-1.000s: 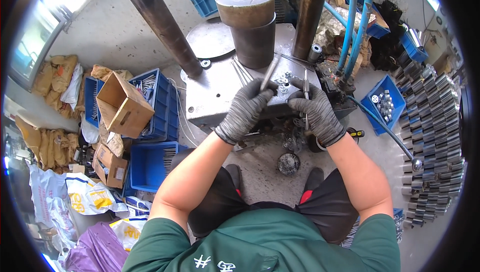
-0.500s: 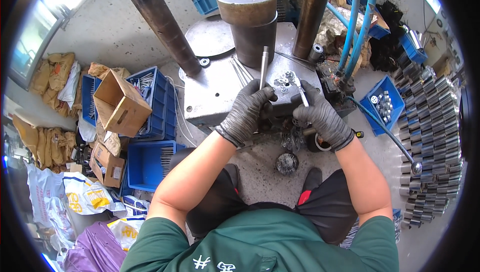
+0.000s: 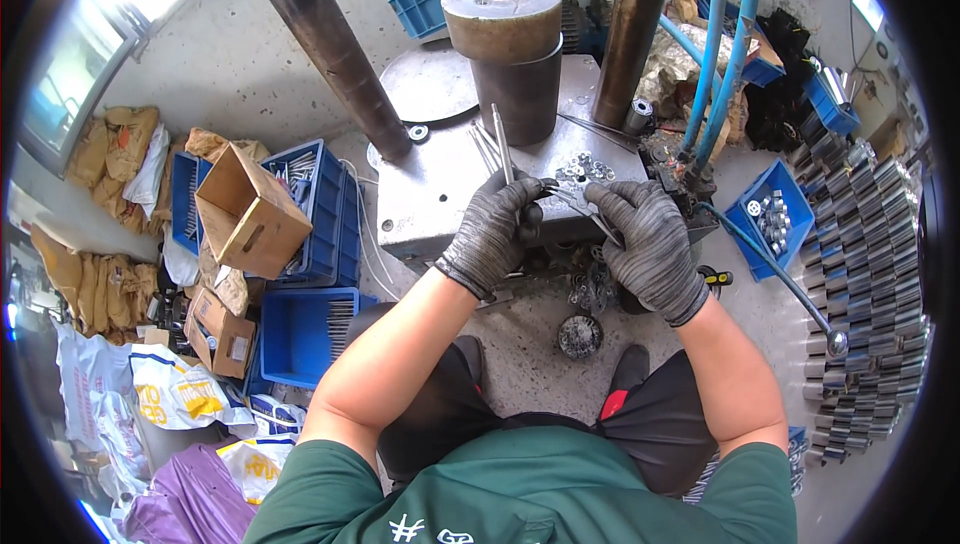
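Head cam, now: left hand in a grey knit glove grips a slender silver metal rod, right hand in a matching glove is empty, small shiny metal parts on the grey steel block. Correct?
One error: the right hand isn't empty; the head view shows it holding a thin silver metal tool. The rest stands.

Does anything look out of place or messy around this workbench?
Yes, mildly: the cardboard box on the left sits crooked over the blue bins, and small metal pieces lie scattered loose on the bench near the right hand.
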The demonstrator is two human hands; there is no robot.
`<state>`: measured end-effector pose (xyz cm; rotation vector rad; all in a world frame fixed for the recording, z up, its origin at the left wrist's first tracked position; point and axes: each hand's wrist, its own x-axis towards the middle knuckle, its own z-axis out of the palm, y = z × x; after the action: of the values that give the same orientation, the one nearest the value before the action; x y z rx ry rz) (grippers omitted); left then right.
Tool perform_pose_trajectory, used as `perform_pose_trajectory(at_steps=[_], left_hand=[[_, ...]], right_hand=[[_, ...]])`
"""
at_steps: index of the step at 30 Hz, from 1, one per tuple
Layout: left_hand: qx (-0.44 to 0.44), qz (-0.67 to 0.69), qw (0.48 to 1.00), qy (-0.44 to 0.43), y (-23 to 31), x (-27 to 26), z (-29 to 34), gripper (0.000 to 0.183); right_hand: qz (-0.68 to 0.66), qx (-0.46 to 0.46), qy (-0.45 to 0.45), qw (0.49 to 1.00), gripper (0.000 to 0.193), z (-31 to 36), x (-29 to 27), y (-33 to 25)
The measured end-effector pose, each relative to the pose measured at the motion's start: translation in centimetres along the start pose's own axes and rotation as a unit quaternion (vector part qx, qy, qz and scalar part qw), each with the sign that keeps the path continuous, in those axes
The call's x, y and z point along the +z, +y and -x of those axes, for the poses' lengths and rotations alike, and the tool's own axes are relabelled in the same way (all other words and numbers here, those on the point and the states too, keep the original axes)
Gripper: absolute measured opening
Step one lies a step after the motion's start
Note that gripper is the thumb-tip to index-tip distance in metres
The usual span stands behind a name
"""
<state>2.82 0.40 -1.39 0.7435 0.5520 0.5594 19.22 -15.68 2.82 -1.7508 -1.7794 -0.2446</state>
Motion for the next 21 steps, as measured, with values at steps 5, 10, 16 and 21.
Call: perform_pose_trajectory(at_steps=[5, 10, 16, 21], left_hand=[[-0.008, 0.006, 1.0, -0.004, 0.0, 0.3, 0.2, 0.014], [0.018, -0.012, 1.0, -0.004, -0.2, 0.8, 0.5, 0.02], [0.044, -0.085, 0.995, -0.035, -0.4, 0.5, 0.7, 0.011], [0.093, -0.256, 0.962, -0.037, 0.3, -0.2, 1.3, 0.043]], right_hand=[[-0.007, 0.015, -0.002, 1.0, 0.061, 0.1, 0.0, -0.1], [0.002, 0.025, -0.011, 1.0, 0.059, 0.0, 0.0, -0.1], [0.018, 0.008, -0.015, 1.0, 0.054, 0.1, -0.3, 0.6], [-0.167, 0.169, 0.0, 0.971, 0.049, 0.1, -1.0, 2.1]])
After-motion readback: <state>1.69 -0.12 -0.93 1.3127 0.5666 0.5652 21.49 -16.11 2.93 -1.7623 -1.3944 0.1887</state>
